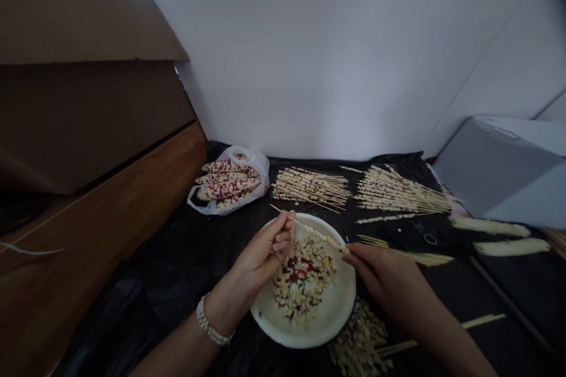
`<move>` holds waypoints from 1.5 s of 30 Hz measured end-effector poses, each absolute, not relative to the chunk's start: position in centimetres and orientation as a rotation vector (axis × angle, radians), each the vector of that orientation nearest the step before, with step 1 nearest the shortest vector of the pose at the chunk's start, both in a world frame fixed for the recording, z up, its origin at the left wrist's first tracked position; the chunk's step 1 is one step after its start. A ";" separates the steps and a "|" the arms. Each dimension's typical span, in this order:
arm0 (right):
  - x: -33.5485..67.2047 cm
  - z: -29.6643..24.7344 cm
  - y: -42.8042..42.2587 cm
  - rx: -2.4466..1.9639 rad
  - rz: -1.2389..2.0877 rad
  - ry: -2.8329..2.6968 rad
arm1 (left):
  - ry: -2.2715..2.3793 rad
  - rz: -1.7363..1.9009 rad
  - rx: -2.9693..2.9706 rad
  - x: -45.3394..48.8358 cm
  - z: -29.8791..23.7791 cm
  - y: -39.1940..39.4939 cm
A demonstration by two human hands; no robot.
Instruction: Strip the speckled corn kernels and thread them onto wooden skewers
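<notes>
A thin wooden skewer [297,222] slants over a white bowl [338,306], with pale corn kernels [325,238] threaded along its right part. My left hand [267,244] is closed, thumb and fingertips pinching the skewer near its bare pointed end. My right hand [378,265] grips the other end, at the last threaded kernels. Below my hands, loose cream and dark red kernels [305,283] lie in the bowl. Whether a loose kernel is also between my left fingertips is hidden.
Corn cobs [227,188] lie in a plastic bag [260,162] at the back. Two piles of filled skewers, a left pile [305,185] and a right pile [389,191], rest on black plastic sheeting [177,288]. Bare cobs [490,227], bare skewers [424,258] and more kernels [360,339] lie rightward.
</notes>
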State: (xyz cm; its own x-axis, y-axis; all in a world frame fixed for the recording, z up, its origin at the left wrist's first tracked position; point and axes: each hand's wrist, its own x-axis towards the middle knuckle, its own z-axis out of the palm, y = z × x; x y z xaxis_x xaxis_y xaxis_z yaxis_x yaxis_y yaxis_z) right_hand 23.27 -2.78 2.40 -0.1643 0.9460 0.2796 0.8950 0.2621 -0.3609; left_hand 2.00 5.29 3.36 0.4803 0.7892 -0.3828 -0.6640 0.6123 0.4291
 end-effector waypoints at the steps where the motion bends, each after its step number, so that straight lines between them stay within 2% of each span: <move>1: 23.3 2.4 -2.7 -1.689 0.090 -2.096 | 0.584 0.897 0.232 2.0 3.3 5.3; 5: 22.0 2.4 -2.7 -1.661 -0.292 -2.089 | 0.691 0.806 0.238 3.2 2.3 3.9; 7: 21.0 2.1 -2.7 -1.625 -0.374 -2.124 | 0.743 0.788 0.237 4.0 1.9 2.8; 12: 20.1 0.9 -2.9 -1.690 -0.173 -2.202 | 0.710 0.717 0.176 4.5 2.8 1.9; 16: 20.8 1.1 -2.7 -1.828 -0.139 -2.122 | 0.743 0.702 0.143 3.9 3.5 2.4; 22: 20.8 1.5 -2.8 -1.699 -0.054 -2.073 | 0.697 0.686 0.210 3.9 3.4 2.6; 27: 21.0 1.0 -2.9 -1.541 -0.173 -2.039 | 0.732 0.722 0.198 3.7 3.4 2.8; 45: 20.5 1.3 -3.4 -1.551 -0.291 -2.059 | 0.767 0.881 0.230 3.4 3.5 3.2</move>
